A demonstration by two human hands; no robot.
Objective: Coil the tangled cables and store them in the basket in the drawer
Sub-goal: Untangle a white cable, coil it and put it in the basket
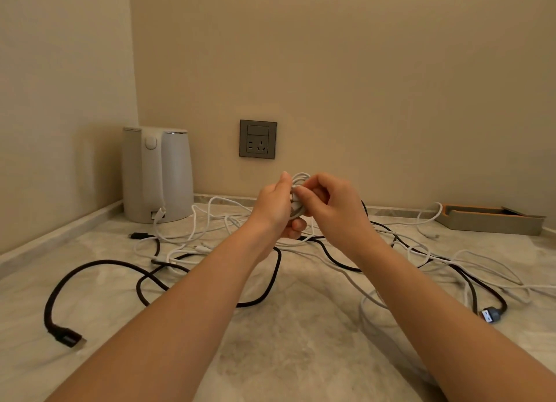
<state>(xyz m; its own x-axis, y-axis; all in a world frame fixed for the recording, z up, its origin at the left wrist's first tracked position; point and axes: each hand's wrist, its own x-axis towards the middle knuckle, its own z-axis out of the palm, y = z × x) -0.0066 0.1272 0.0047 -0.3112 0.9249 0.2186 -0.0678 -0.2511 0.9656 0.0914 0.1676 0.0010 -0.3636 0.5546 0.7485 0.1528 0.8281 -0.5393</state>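
A kettle point(156, 173) stands at the desk's point(301, 356) back left corner. A socket point(257, 139) is on the wall behind your hands, and a low tray point(490, 221) sits at the back right. White cables point(224, 199) and black cables point(99, 262) sprawl tangled under and beside your forearms. Both hands meet above the tangle, off the desk: your left hand point(275, 206) grips a small white coil point(301, 177), and your right hand point(328, 203) pinches a strand of it with curled fingers.
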